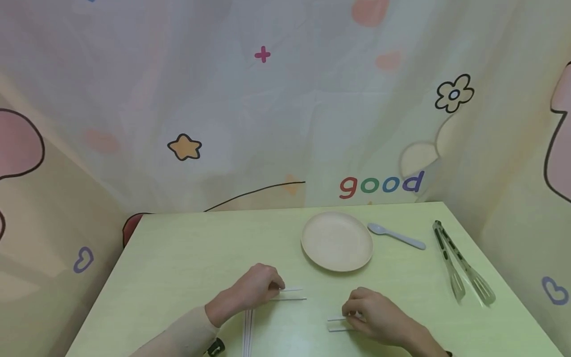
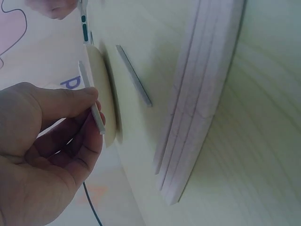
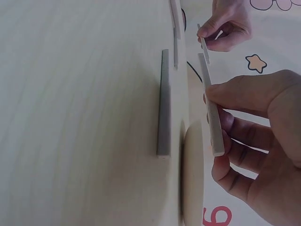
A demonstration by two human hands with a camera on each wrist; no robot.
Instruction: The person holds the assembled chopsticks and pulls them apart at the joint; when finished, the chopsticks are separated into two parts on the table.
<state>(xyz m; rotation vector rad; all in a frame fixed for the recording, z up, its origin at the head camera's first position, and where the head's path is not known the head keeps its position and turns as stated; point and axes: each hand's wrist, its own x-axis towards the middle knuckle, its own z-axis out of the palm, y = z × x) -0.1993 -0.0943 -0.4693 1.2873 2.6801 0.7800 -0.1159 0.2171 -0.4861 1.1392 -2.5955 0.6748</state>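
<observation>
My left hand (image 1: pixel 257 287) pinches a short pale stick (image 2: pixel 97 115) between thumb and fingers, lifted above the table. Under that hand, a second short stick (image 2: pixel 134 75) lies flat. Several longer pale sticks (image 1: pixel 248 332) lie side by side just below the left hand. Over on the right, my right hand (image 1: pixel 376 317) holds another short stick (image 3: pixel 214 115) by thumb and fingertips, raised off the surface. One more short stick (image 3: pixel 163 103) rests on the table beside it, roughly parallel to the held one.
Beyond the hands sits a round beige plate (image 1: pixel 337 242). A light blue spoon (image 1: pixel 397 236) lies to its right, and metal tongs (image 1: pixel 459 263) lie near the table's right edge. A printed curtain (image 1: pixel 250 109) hangs behind the pale green table (image 1: pixel 200 248).
</observation>
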